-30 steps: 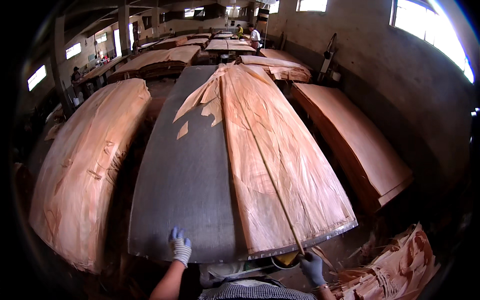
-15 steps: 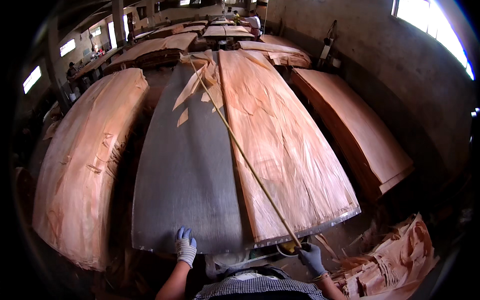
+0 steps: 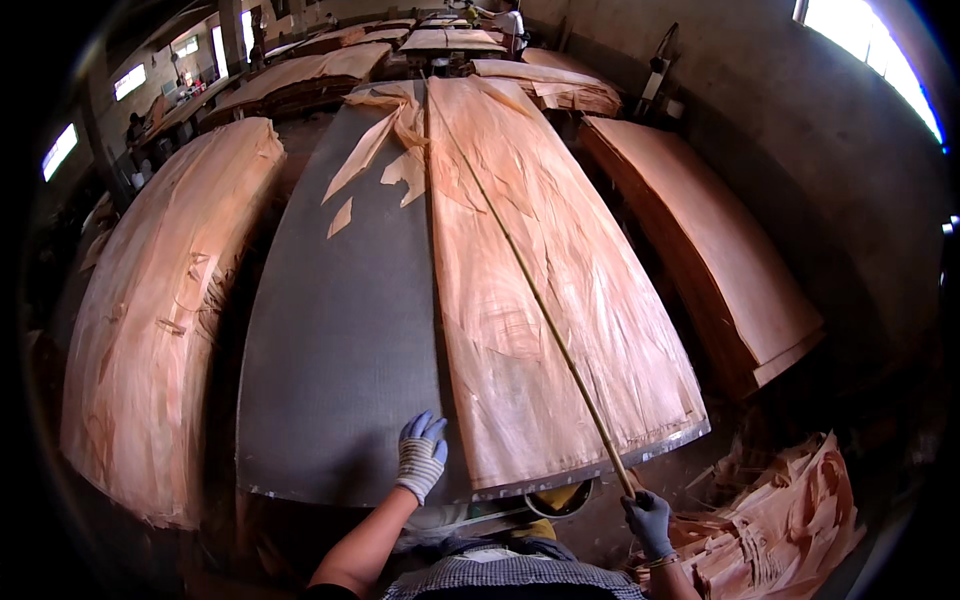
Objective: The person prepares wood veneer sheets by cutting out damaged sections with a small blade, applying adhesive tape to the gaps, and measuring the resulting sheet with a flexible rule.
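Note:
My right hand (image 3: pixel 650 524), in a grey-blue glove, is closed round the near end of a long thin pole (image 3: pixel 545 308), which looks like bamboo. The pole slants away to the far end, over the wrinkled tan veneer sheets (image 3: pixel 570 270) on the right half of the table. My left hand (image 3: pixel 421 458), in a striped white and blue glove, holds nothing, its fingers stretched forward. It is over the dark grey sheet (image 3: pixel 340 330), close to the veneer's left edge; whether it touches is unclear. Torn veneer pieces (image 3: pixel 375 150) lie at the far end of the grey sheet.
Veneer stacks flank me, one at the left (image 3: pixel 165 330) and one at the right (image 3: pixel 710 250). Scrap veneer (image 3: pixel 780 525) is heaped at lower right. A round container (image 3: pixel 560 498) with something yellow sits below the near edge. Further stacks and a person (image 3: pixel 510 25) are far back.
The pole has swung right, off the grey sheet and over the veneer. My left hand has moved right and forward toward the veneer's edge. My right hand has shifted slightly right.

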The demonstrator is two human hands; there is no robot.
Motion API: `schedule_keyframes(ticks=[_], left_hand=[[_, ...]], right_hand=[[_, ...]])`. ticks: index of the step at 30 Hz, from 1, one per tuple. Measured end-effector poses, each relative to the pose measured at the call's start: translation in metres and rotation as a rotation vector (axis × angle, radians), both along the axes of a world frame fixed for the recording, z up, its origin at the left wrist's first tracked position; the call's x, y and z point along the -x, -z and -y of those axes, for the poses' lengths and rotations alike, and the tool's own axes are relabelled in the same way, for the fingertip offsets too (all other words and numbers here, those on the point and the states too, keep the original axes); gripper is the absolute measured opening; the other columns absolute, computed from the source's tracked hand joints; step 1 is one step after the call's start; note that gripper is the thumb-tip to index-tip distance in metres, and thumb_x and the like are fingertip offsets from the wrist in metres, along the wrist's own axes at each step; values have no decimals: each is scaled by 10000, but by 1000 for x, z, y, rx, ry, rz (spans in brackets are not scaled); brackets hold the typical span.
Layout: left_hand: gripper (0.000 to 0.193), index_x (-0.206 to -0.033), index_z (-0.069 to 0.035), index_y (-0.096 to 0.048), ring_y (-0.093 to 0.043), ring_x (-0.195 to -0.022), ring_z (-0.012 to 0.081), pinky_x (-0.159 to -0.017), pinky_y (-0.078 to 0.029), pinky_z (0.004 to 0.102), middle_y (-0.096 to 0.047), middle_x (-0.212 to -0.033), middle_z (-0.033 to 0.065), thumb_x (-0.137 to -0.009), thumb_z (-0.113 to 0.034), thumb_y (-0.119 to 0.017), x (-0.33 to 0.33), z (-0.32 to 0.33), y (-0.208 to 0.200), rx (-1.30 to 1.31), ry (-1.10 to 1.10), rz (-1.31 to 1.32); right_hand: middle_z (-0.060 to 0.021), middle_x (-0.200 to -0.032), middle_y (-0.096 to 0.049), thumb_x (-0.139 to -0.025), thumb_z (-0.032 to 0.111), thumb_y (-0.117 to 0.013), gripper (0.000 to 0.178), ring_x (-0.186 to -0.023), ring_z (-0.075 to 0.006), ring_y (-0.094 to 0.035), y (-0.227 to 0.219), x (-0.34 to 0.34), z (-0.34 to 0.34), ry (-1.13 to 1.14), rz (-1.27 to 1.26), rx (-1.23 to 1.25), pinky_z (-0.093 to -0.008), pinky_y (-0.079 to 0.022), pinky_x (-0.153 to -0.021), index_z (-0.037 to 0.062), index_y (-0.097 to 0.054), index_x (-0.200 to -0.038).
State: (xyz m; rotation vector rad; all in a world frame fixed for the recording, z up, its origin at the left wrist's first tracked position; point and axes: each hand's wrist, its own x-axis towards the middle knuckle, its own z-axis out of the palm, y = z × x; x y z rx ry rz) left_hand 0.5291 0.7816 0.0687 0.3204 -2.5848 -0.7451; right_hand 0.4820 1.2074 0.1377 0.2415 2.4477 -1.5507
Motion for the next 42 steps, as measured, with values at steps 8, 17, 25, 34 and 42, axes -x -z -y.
schedule_keyframes(ticks=[8,17,25,34,42], left_hand=[[431,-1180,-113,-587,-400,-1235,343,-1057,-302,470,-461,-1338,152,-753,-169,-617,87,-83,17,73,31,118],[593,-1334,-65,-461,-284,-1343,351,-1111,-187,484,-347,-1444,186,-817,-324,-592,213,-102,36,316,2,288],[694,-1367,-41,-420,-267,-1361,340,-1124,-139,494,-346,-1456,173,-826,-455,-555,238,-92,53,323,-3,359],[668,-1319,-62,-477,-293,-1340,327,-1110,-153,506,-373,-1426,150,-801,-477,-545,250,-83,44,234,35,570],[657,-1298,-100,-498,-356,-1286,312,-1064,-227,515,-431,-1375,126,-771,-486,-570,255,-73,42,100,27,559]], right_hand=[[-37,-560,-563,-831,196,-670,212,-508,-78,-506,60,161,-42,-101,-77,-44,-272,-393,-468,-15,-654,-822],[-145,-710,-649,-857,274,-663,310,-621,-277,-625,97,256,-76,-179,-357,-489,-372,-486,-574,39,-643,-1059],[-170,-1015,-603,-855,44,-554,234,-882,-368,-601,27,370,50,-497,-535,-459,-411,-490,-709,73,-597,-1082],[-274,-1300,-467,-884,124,-489,242,-844,-386,-648,89,594,335,-736,-845,-640,-462,-542,-695,98,-573,-1109],[-274,-1239,-518,-870,140,-479,265,-855,-366,-670,138,716,445,-759,-721,-739,-408,-558,-684,101,-603,-1101]])
